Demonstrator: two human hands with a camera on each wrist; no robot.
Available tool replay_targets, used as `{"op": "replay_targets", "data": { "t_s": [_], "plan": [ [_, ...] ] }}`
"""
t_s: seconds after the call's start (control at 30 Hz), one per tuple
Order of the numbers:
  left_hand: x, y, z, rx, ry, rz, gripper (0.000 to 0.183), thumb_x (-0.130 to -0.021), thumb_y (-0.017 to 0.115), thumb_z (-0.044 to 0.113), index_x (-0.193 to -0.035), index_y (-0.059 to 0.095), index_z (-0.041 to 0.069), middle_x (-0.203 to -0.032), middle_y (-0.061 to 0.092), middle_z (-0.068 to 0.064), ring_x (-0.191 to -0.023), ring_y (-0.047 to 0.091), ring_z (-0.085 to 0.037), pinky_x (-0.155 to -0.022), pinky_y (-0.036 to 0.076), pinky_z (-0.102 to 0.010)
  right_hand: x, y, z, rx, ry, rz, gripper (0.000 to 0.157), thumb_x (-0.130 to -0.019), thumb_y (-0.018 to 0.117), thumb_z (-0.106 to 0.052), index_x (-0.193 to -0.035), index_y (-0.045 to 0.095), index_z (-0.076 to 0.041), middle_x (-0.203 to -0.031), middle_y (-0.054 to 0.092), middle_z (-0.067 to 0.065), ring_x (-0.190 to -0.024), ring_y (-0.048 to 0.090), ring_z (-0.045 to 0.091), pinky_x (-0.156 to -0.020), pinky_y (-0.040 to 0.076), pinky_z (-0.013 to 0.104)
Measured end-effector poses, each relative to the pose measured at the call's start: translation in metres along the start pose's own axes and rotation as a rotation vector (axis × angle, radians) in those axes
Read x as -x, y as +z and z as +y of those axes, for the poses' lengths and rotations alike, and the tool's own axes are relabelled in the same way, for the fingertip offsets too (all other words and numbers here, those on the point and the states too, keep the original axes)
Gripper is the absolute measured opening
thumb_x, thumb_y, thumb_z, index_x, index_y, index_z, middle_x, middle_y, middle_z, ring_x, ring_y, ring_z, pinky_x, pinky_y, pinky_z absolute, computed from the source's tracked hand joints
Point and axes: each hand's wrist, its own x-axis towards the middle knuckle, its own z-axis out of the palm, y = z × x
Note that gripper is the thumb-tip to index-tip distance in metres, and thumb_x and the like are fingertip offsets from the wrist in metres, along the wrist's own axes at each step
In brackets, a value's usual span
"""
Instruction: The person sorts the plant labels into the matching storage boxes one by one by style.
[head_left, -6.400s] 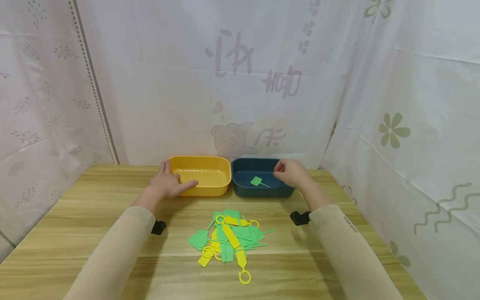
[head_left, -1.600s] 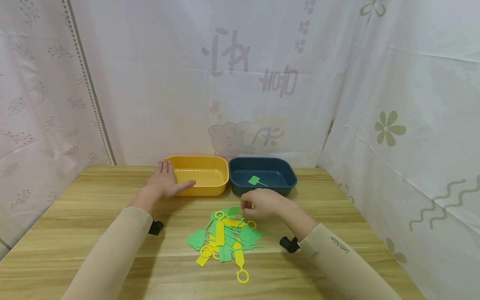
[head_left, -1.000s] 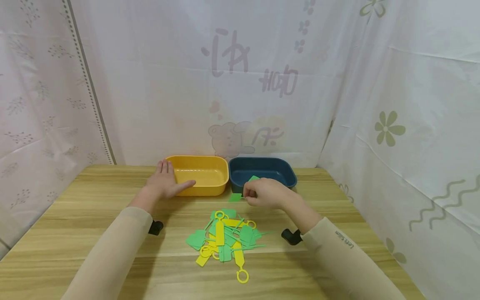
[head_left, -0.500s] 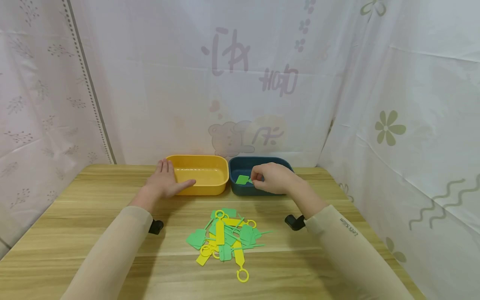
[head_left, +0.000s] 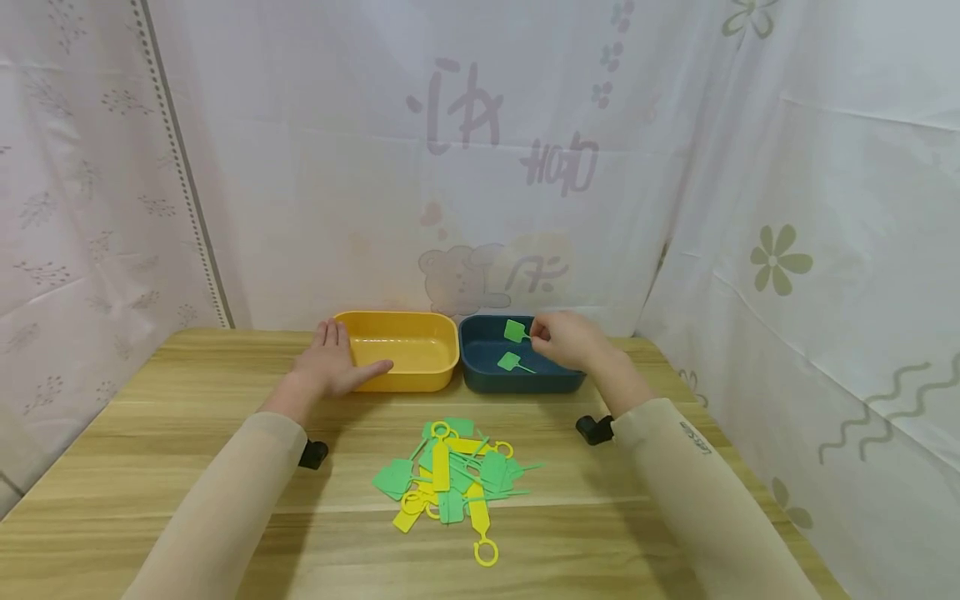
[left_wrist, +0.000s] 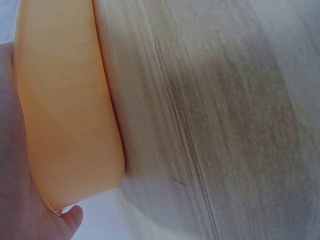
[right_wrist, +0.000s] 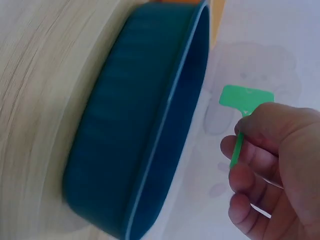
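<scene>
So, curtains (head_left: 337, 200) back your wooden table (head_left: 150, 467).
Near its far edge (head_left: 247, 334), your right hand (head_left: 573, 342) pinches a green tag (head_left: 514, 331) over the blue bin (head_left: 525, 383); your straight-fingered left hand (head_left: 326, 364) touches the yellow bin (head_left: 412, 382).

Right hand (right_wrist: 287, 160): pinches the stem of a green tag between thumb and forefinger; the other visible fingers curl inward below.
Green tag (right_wrist: 246, 97): its flat, roughly rectangular head stands clear of the fingertips; its thin stem passes behind the thumb tip and runs down towards the middle finger.
Blue bin (right_wrist: 122, 115): rests on the counter, rounded at the corners, just beside the hand in view; the rim slants across the picture and the floor inside is hidden.
Orange sliver (right_wrist: 218, 20): shows past the bin's far end.
Counter (right_wrist: 42, 85): pale wood grain, at left.
Backdrop (right_wrist: 295, 30): whitish, with a faint bear-like print behind the tag.
</scene>
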Motion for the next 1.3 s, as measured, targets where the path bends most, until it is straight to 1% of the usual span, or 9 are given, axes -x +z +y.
{"op": "replay_targets", "data": {
  "t_s": [0.23, 0.4, 0.53, 0.67, 0.93, 1.03, 1.13, 1.3],
  "plan": [
    [0.001, -0.001, 0.002, 0.002, -0.002, -0.004, 0.14, -0.093, 0.027, 0.099, -0.168, -0.003, -0.015, -0.178, -0.008, -0.038, -0.168, -0.007, -0.055, -0.138, 0.008, -0.063, -0.002, 0.01, 0.019, 0.036, 0.106, 0.015, 0.02, -0.108, 0.066, -0.024, -0.116, 0.075, -0.008, -0.109, 0.079, 0.008, -0.096, 0.071, 0.026, -0.095, 0.06, 0.05],
    [0.002, 0.0, 0.003, 0.004, -0.005, -0.01, 0.139, -0.094, 0.028, 0.098, -0.168, -0.004, -0.015, -0.178, -0.009, -0.038, -0.168, -0.008, -0.055, -0.138, 0.008, -0.063, -0.002, 0.015, 0.028, 0.067, 0.141, 0.008, 0.021, -0.108, 0.064, -0.024, -0.116, 0.074, -0.007, -0.111, 0.079, 0.01, -0.099, 0.072, 0.028, -0.096, 0.059, 0.051],
    [0.003, 0.0, 0.003, 0.008, -0.004, -0.007, 0.139, -0.094, 0.029, 0.098, -0.168, -0.003, -0.016, -0.178, -0.009, -0.038, -0.168, -0.008, -0.055, -0.138, 0.008, -0.063, -0.001, 0.018, 0.033, 0.062, 0.159, 0.012, 0.021, -0.109, 0.064, -0.024, -0.116, 0.074, -0.008, -0.111, 0.079, 0.01, -0.101, 0.071, 0.029, -0.096, 0.059, 0.052],
    [0.003, 0.0, 0.003, 0.001, -0.001, -0.006, 0.139, -0.094, 0.028, 0.098, -0.168, -0.003, -0.016, -0.178, -0.008, -0.038, -0.168, -0.007, -0.055, -0.137, 0.009, -0.064, 0.0, 0.02, 0.035, 0.057, 0.159, 0.017, 0.02, -0.109, 0.064, -0.025, -0.116, 0.074, -0.008, -0.11, 0.079, 0.009, -0.101, 0.071, 0.029, -0.096, 0.059, 0.052],
    [0.003, -0.001, 0.004, 0.0, 0.001, -0.001, 0.138, -0.095, 0.028, 0.097, -0.167, -0.003, -0.017, -0.178, -0.008, -0.039, -0.168, -0.007, -0.056, -0.137, 0.01, -0.064, 0.001, 0.021, 0.028, 0.024, 0.175, 0.023, 0.024, -0.109, 0.066, -0.029, -0.12, 0.073, -0.009, -0.113, 0.078, 0.009, -0.1, 0.071, 0.029, -0.094, 0.059, 0.052],
    [0.005, -0.003, 0.004, 0.006, -0.002, 0.001, 0.138, -0.095, 0.029, 0.097, -0.167, -0.002, -0.016, -0.178, -0.007, -0.039, -0.168, -0.007, -0.056, -0.137, 0.011, -0.065, 0.001, 0.022, 0.025, 0.014, 0.164, 0.028, 0.024, -0.108, 0.066, -0.029, -0.12, 0.073, -0.01, -0.112, 0.078, 0.009, -0.099, 0.071, 0.028, -0.093, 0.06, 0.051],
    [0.006, -0.004, 0.005, 0.009, -0.004, 0.001, 0.138, -0.095, 0.029, 0.097, -0.168, -0.002, -0.016, -0.178, -0.007, -0.039, -0.168, -0.006, -0.055, -0.137, 0.01, -0.064, 0.003, 0.021, 0.019, 0.006, 0.141, 0.036, 0.022, -0.108, 0.067, -0.03, -0.119, 0.074, -0.012, -0.111, 0.078, 0.007, -0.098, 0.071, 0.027, -0.092, 0.06, 0.05],
    [0.004, -0.002, 0.002, 0.013, -0.005, -0.004, 0.138, -0.095, 0.029, 0.096, -0.168, -0.002, -0.017, -0.178, -0.007, -0.039, -0.168, -0.007, -0.056, -0.137, 0.009, -0.064, 0.009, 0.02, 0.003, -0.027, 0.086, 0.045, 0.021, -0.108, 0.068, -0.03, -0.118, 0.075, -0.014, -0.11, 0.079, 0.005, -0.098, 0.072, 0.024, -0.092, 0.061, 0.048]
  ]
}}
